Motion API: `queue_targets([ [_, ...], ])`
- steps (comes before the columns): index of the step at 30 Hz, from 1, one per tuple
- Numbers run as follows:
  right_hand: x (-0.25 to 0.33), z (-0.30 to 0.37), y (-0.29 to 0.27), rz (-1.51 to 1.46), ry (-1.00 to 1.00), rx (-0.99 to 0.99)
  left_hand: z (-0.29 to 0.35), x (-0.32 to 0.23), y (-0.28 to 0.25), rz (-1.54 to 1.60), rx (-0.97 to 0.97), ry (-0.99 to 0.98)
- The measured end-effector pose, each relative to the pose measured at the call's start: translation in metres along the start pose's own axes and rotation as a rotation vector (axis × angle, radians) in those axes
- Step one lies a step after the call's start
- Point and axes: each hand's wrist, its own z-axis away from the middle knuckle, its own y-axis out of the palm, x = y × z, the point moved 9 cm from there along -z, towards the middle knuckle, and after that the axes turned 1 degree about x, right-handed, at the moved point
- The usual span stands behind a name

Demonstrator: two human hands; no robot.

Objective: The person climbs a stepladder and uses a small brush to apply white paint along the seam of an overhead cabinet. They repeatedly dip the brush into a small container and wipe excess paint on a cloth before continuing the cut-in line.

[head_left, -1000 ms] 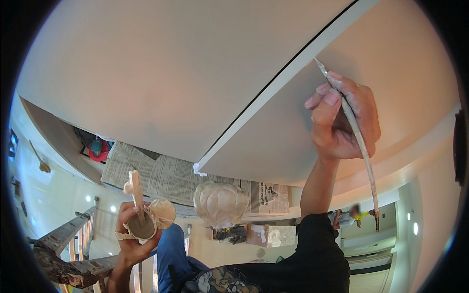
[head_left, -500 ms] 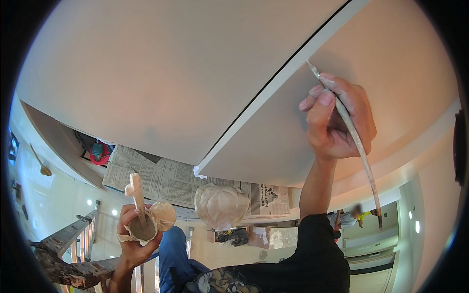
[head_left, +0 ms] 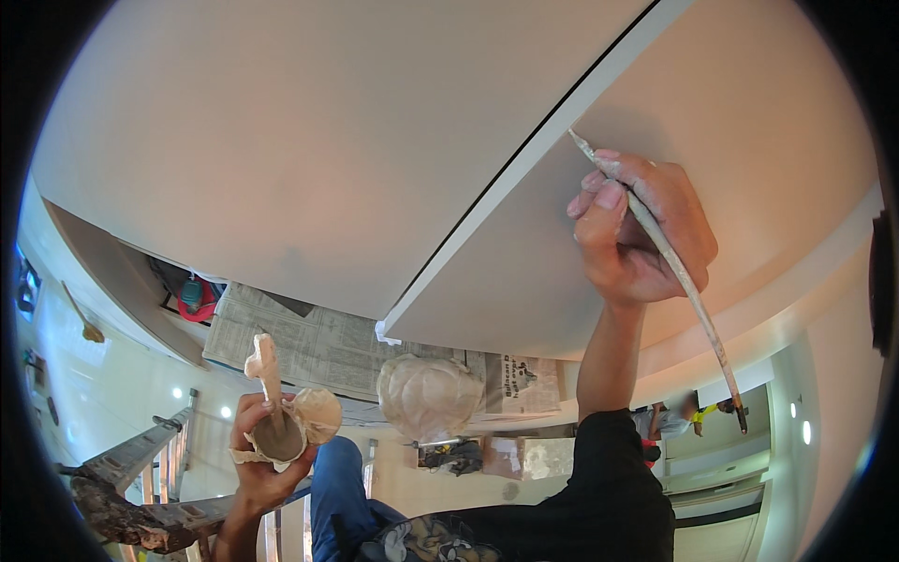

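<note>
High up, my right hand pinches a long, thin paintbrush smeared with pale paint. The brush tip rests at the lower right edge of a white strip, which runs diagonally beside a thin black line between two pale panels. At the lower left, my left hand is wrapped round a paint cup with greyish paint inside. A paint-coated flat tool stands up out of the cup; its kind cannot be made out. Beside the rim hangs a round, cream-coloured flap.
Newspaper sheets lie below the panels. A round, wrapped bundle sits by them. A paint-stained ladder stands at the lower left, near my left arm. Boxes are on the floor, and another person is at the far right.
My right hand and the brush tip have shifted a little down and left along the strip's edge. The left hand still holds the cup.
</note>
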Motion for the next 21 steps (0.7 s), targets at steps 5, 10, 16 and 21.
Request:
queue_targets([
  [5,0.003,-0.003,0.002,-0.004,-0.032,0.058,-0.001,-0.001,-0.001,0.008,-0.01,0.0],
  [10,0.0,-0.004,0.0,-0.042,0.001,-0.017,-0.001,-0.001,0.0,-0.005,-0.011,0.01],
  [16,-0.002,-0.003,0.0,-0.071,0.032,-0.011,-0.001,-0.002,-0.001,0.002,-0.007,0.019],
  [21,-0.006,-0.002,-0.002,-0.08,0.059,-0.06,-0.001,-0.002,0.001,0.004,0.039,0.03],
])
